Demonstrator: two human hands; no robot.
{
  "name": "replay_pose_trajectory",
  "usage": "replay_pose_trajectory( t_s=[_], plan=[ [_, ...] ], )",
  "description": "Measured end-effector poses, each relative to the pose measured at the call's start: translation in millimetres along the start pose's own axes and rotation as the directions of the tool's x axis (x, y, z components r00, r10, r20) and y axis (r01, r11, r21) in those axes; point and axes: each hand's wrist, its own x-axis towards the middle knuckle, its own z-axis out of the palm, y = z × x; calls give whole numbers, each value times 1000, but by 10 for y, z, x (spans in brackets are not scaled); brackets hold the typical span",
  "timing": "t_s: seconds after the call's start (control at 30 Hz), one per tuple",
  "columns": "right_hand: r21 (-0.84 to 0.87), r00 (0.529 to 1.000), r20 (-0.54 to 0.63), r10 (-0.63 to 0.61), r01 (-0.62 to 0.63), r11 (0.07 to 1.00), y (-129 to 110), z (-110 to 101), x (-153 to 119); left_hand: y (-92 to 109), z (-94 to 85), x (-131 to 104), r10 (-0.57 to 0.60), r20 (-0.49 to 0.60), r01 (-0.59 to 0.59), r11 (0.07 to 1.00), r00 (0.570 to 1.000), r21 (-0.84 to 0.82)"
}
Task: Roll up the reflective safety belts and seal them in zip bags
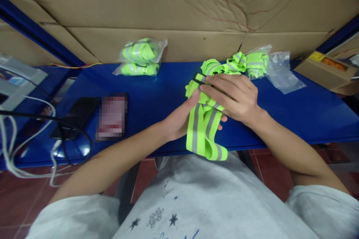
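Observation:
Between my hands is a folded neon yellow-green reflective strap (195, 129) with a grey stripe along it. My left hand (181, 117) is closed around the strap from below, thumb on its near face. My right hand (237, 95) grips the upper folds, with its fingers beside a black buckle (199, 78). Loops of the strap hang down past the table's front edge. Just behind my hands, more loose straps (215, 66) lie in a heap, touching or close to the held one; my right hand partly hides them.
Bagged straps (140, 58) sit at the back left, another bagged bundle (256, 63) at the back right. Beside it lies a clear plastic bag (283, 73). A cardboard box (325, 71) stands at far right. A phone (111, 116), a black device (77, 115) and white cables (11, 149) occupy the blue table's left.

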Motion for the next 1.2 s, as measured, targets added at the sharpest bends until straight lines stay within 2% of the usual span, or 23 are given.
replay_pose_trajectory(
  t_s=[0.13,0.3,0.4,0.5,0.57,0.7,0.77,0.83,0.97,1.07,1.2],
  plan=[
    [84,998,57,27,-32,996,28,-29,65,56,57,2,-14,-61,15,1000,998,15],
    [372,990,134,32,-80,925,14,-43,142,48,30,43,30,-231,-33,999,972,-11],
    [476,976,140,168,-215,853,-24,-16,146,19,-25,88,47,-308,-31,998,950,57],
    [500,915,115,388,-391,773,-12,26,125,2,-58,107,58,-306,-24,993,950,114],
    [532,869,180,461,-480,698,47,47,103,-2,-72,103,83,-278,-44,988,957,146],
    [617,759,483,437,-649,444,204,76,54,0,-96,90,99,-242,-46,975,965,219],
    [618,735,518,438,-675,403,231,96,39,-3,-102,94,84,-257,-31,978,963,204],
    [589,763,437,476,-643,489,202,119,37,-9,-105,106,69,-279,-34,991,958,126],
    [430,866,166,472,-495,755,85,146,41,-14,-111,128,57,-250,-80,994,967,-81],
    [295,938,61,341,-343,892,72,144,19,8,-108,117,104,-167,-131,978,980,-164],
    [151,988,51,147,-153,977,124,128,-1,35,-104,93,187,-136,-212,956,973,-203]
  ],
)
